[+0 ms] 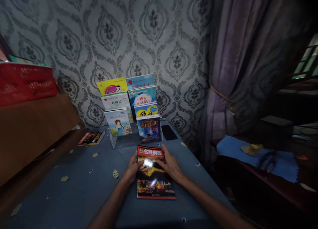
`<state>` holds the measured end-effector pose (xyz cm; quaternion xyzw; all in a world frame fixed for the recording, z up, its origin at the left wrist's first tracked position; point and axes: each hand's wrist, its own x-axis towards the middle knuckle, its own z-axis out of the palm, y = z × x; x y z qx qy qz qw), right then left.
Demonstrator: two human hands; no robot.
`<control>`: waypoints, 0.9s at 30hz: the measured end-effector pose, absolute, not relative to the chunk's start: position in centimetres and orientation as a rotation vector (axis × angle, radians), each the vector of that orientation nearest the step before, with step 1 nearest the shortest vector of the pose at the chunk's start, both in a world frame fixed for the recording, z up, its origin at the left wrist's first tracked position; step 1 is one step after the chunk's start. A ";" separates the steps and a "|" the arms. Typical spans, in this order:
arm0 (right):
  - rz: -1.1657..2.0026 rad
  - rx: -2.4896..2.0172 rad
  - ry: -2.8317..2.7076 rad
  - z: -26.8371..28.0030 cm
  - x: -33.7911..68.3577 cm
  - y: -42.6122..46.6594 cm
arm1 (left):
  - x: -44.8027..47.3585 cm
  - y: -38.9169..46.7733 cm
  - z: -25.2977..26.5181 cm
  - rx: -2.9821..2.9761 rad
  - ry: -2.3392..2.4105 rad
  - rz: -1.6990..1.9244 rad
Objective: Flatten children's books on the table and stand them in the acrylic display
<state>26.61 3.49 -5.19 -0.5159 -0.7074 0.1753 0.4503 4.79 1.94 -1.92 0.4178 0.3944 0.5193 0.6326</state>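
Between my hands is a book with a dark cover, a red title band across its top and a strip of small photos low down. My left hand grips its left edge, thumb on the cover. From the right, my right hand holds the other edge, its thumb also over the front. The fingers beneath the book are hidden. Just beyond it stands a clear tiered rack with several upright books, including a blue one and a white one with a drawn figure.
A flat book lies left of the rack, and a dark phone-like slab to its right. A brown box with a red container on top fills the left side. Curtains hang at right, near a blue cloth.
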 end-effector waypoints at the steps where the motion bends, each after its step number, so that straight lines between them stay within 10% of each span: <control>1: 0.504 -1.263 -1.672 -5.2 26.9 3.7 | 4.9 2.1 -1.6 0.989 0.890 1.200; 7: 0.907 -1.027 -1.519 -1.9 27.7 4.1 | 5.3 2.5 2.5 1.465 0.860 1.373; 13: 0.574 -0.882 -1.520 3.2 27.8 2.7 | 4.1 1.7 6.8 1.849 1.024 1.373; 27: 0.329 -0.847 -2.312 -2.7 31.1 -2.9 | 0.2 -4.7 0.1 2.425 1.026 0.680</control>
